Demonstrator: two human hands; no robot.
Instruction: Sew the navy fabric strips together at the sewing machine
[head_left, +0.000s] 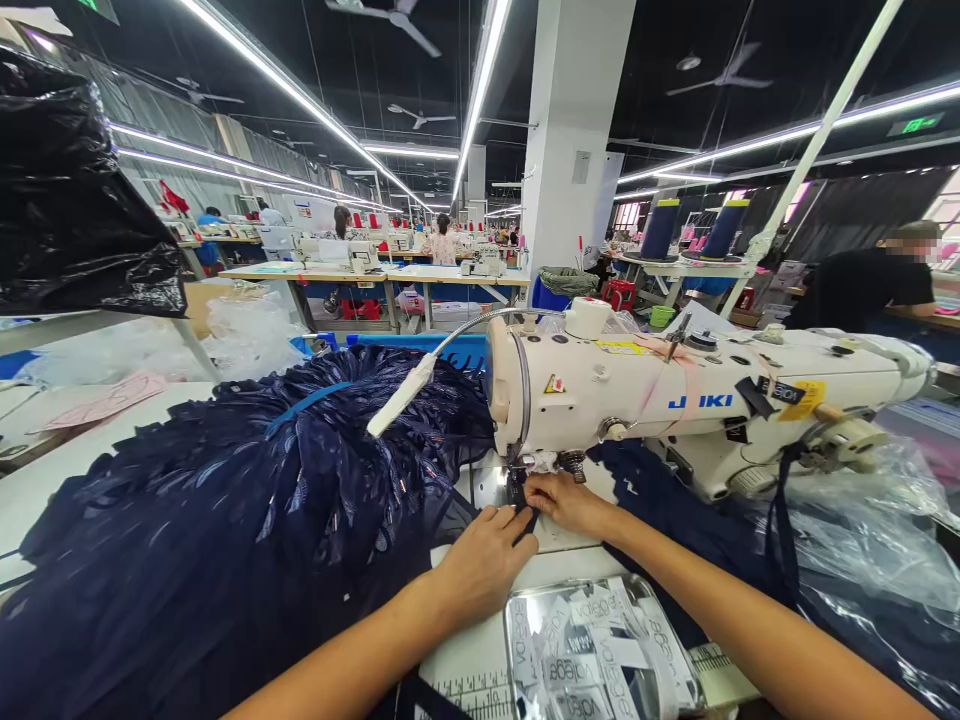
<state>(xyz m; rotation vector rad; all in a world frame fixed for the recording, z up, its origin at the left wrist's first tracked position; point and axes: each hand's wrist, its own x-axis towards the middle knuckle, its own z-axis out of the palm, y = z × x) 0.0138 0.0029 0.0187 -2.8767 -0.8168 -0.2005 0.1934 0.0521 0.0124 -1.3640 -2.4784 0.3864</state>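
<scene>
A white sewing machine (600, 375) stands across the table in front of me. Just before its needle area, my left hand (487, 560) presses dark navy fabric (525, 520) with its fingers bent. From the other side, my right hand (566, 503) pinches the same fabric close to the presser foot (516, 475). The fingertips of both hands nearly meet there. A large heap of navy lace and sheer fabric (247, 510) lies to the left of the machine. More navy cloth (675, 510) passes behind my right forearm.
A metal tray (513, 640) of printed labels sits below my hands, beside a measuring scale (469, 690). A small lamp on a bendy neck (403, 395) reaches over the heap. Clear plastic (877, 530) lies at right; a black bag (75, 190) at upper left. A person (862, 270) works at far right.
</scene>
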